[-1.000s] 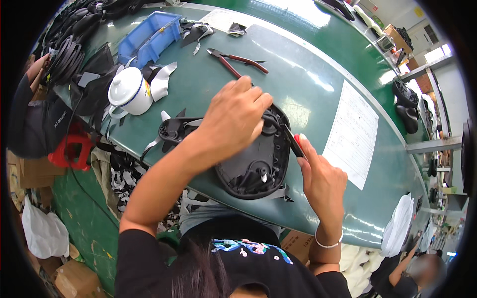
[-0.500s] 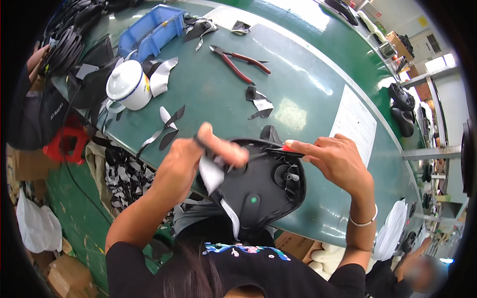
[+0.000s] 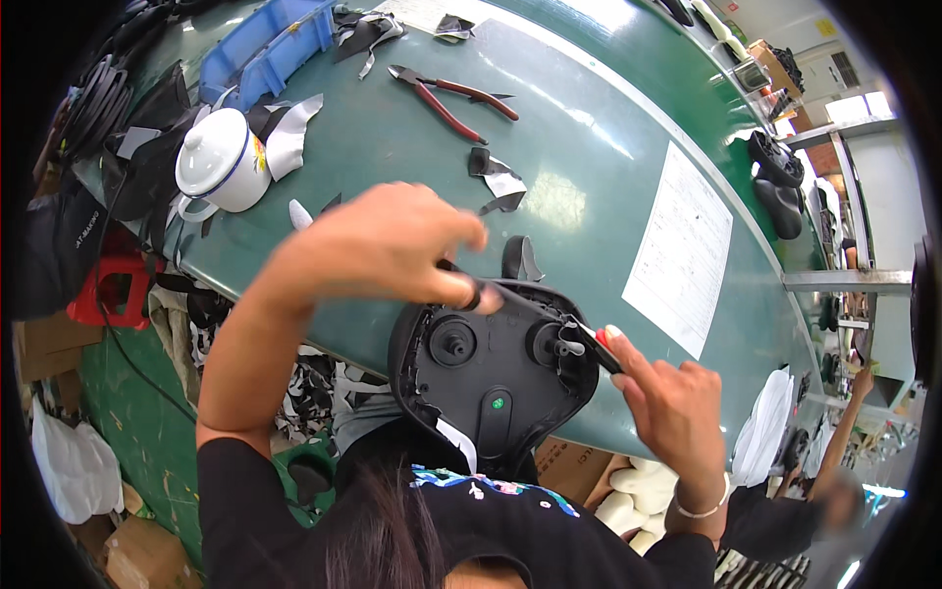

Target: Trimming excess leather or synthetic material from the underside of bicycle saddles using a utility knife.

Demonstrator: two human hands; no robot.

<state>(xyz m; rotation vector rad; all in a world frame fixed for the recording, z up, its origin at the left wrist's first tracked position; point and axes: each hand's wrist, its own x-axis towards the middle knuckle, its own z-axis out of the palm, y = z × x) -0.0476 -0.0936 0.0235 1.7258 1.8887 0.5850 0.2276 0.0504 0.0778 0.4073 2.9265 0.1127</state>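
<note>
While the black seat (image 3: 491,368) hangs over the near edge of the green table (image 3: 608,177), underside up, your left hand (image 3: 388,245) pinches its upper rim with fingers closed. Your right hand (image 3: 677,402) grips a red-handled tool (image 3: 597,346) against the seat's right edge. Open tabletop stretches beyond, holding one pair of red pliers (image 3: 446,96), one white mug (image 3: 221,162), one blue bin (image 3: 265,44) and one paper sheet (image 3: 682,250).

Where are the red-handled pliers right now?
In the head view, the red-handled pliers lie on the green table, toward the far side, beyond the left hand, between the blue bin and the white paper sheet.
</note>
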